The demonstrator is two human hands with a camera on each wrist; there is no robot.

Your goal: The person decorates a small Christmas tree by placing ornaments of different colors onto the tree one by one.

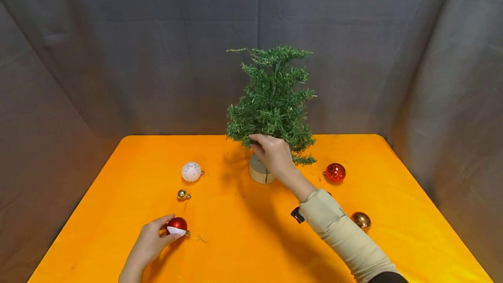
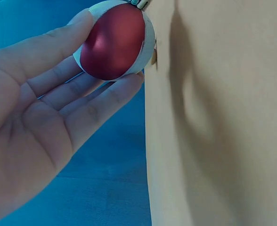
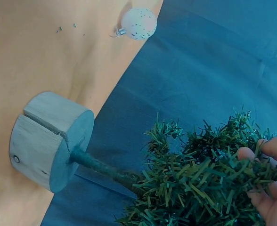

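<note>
My left hand (image 1: pixel 151 241) grips a red and white Christmas bauble (image 1: pixel 177 226) between thumb and fingers, at the near left of the table. In the left wrist view the bauble (image 2: pixel 117 42) has a broad red band with white at its sides, and its metal cap points up. My right hand (image 1: pixel 273 154) reaches to the lower front of a small artificial Christmas tree (image 1: pixel 273 95). Seen from the right wrist, the fingers (image 3: pixel 275 148) pinch the tip of a green branch (image 3: pixel 251 174). The tree stands on a round wooden base (image 3: pixel 42 146) with a slot cut in it.
On the orange table (image 1: pixel 235 257) lie a white speckled bauble (image 1: pixel 191 171) and a small gold one (image 1: pixel 182 194) at left. A red glittery bauble (image 1: pixel 335 172) and a copper-gold one (image 1: pixel 361 221) lie at right, the latter beside my right sleeve. Grey curtains (image 1: pixel 177 56) surround the table.
</note>
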